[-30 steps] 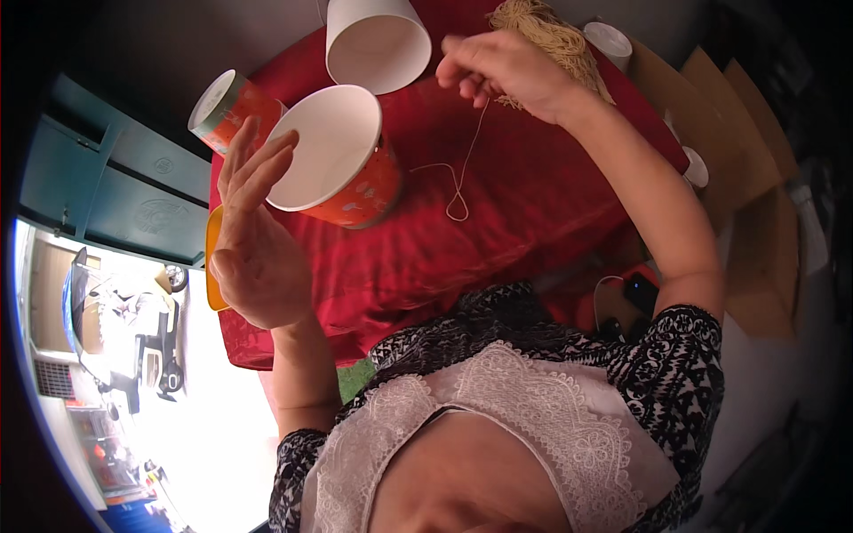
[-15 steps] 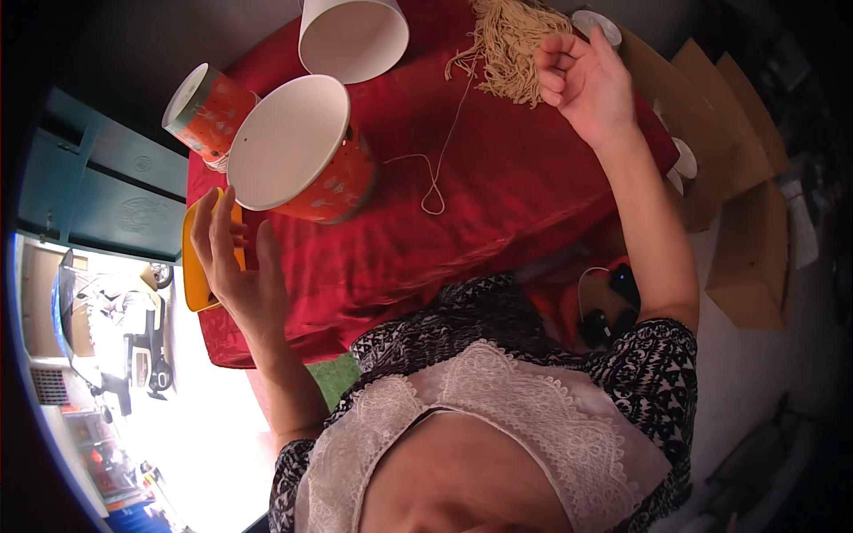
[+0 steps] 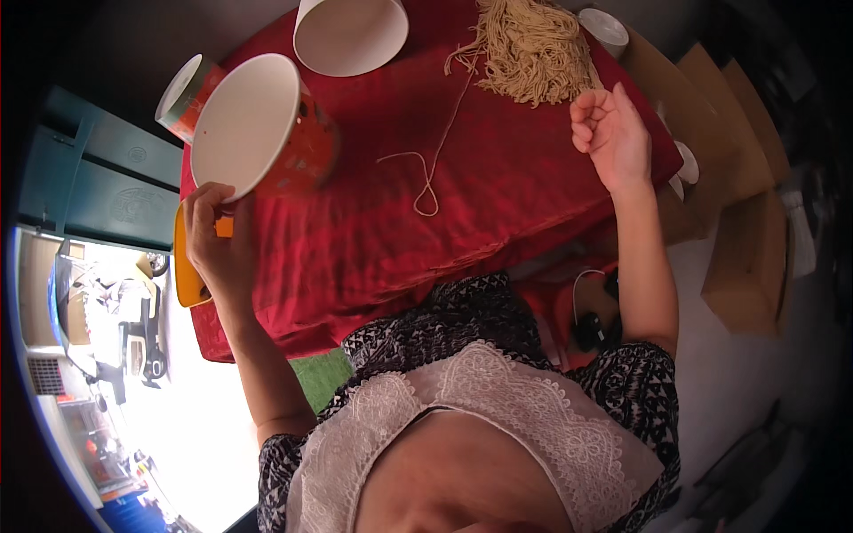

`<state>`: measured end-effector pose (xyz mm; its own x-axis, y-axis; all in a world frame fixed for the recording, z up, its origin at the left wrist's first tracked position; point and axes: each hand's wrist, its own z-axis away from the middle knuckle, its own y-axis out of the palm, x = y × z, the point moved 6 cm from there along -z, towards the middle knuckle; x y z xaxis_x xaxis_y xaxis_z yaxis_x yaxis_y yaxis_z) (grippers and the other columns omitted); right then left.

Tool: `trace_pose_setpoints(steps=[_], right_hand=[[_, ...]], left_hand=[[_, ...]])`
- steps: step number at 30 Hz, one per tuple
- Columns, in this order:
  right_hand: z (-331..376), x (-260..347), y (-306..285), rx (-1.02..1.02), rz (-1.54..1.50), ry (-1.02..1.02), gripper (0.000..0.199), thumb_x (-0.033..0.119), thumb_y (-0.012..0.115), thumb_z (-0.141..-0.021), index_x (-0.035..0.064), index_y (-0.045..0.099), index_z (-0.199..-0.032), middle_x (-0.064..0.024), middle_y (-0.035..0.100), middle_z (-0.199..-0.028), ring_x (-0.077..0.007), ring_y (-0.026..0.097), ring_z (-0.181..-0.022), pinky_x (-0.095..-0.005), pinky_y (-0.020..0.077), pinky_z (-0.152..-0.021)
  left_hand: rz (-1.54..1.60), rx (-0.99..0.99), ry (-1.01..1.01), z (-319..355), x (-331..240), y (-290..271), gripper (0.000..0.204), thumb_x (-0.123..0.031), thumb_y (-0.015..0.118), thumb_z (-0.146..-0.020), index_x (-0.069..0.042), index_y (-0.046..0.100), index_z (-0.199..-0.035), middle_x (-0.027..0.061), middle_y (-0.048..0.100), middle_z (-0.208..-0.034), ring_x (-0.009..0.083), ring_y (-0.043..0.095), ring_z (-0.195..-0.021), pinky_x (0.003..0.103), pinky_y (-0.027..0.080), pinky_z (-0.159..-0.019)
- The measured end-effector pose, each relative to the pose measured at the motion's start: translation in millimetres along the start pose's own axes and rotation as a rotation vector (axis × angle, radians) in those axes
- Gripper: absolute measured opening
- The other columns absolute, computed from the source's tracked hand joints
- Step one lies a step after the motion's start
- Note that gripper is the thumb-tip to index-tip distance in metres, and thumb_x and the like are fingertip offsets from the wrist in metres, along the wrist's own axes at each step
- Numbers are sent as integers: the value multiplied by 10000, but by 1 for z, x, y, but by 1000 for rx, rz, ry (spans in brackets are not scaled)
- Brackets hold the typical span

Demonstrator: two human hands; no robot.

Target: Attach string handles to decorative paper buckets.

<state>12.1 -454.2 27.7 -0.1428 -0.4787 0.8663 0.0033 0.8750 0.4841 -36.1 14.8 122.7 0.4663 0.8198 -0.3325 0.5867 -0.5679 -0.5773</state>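
Observation:
My left hand (image 3: 213,233) pinches the near rim of a large paper bucket (image 3: 308,147), orange-red outside with a printed pattern and white inside. The bucket tilts so that its mouth faces up and left, and its lower side is blurred. Above the right side of the table, my right hand (image 3: 615,142) is palm up with nothing in it, its fingers loosely bent and the thumb apart. Just beyond it lies a bundle of beige string (image 3: 538,53). A thin strand (image 3: 427,182) from the bundle ends in a small loop on the red cloth.
A red cloth (image 3: 400,240) covers the table. Another patterned paper bucket (image 3: 188,99) stands far left, and a white bucket (image 3: 350,37) at the back. A yellow-orange object (image 3: 188,266) is by the left edge. White lids (image 3: 604,31) and cardboard boxes (image 3: 746,258) are at right.
My left hand has closed on the bucket's rim, and the bucket has shifted left and slightly away. The right hand has moved nearer and to the right, away from the string bundle.

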Motion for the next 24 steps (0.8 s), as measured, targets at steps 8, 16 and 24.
trace_pose_setpoints(steps=[8,16,24], right_hand=[[7,-2,-20,-101,114,-30,474,412,418,-1072,-3,618,-958,-99,623,-832,-135,515,-627,-282,414,-548],[9,-4,-27,-153,135,-57,396,325,455,-1067,-15,628,-962,-97,631,-826,-123,513,-614,-274,410,-538],[9,-4,13,-72,398,-83,204,180,589,-1008,9,697,-979,-40,663,-837,-56,540,-657,-227,439,-568]], left_hand=[[-31,-7,-109,-15,28,-6,197,25,751,-858,-15,654,-1024,49,644,-1007,107,631,-795,253,524,-736],[-38,11,-116,-17,43,4,198,-3,749,-876,-7,664,-1056,54,654,-1053,108,644,-832,252,536,-757],[-38,8,-104,-10,47,4,276,31,733,-871,-13,672,-1136,78,669,-1135,142,668,-876,273,562,-786]])
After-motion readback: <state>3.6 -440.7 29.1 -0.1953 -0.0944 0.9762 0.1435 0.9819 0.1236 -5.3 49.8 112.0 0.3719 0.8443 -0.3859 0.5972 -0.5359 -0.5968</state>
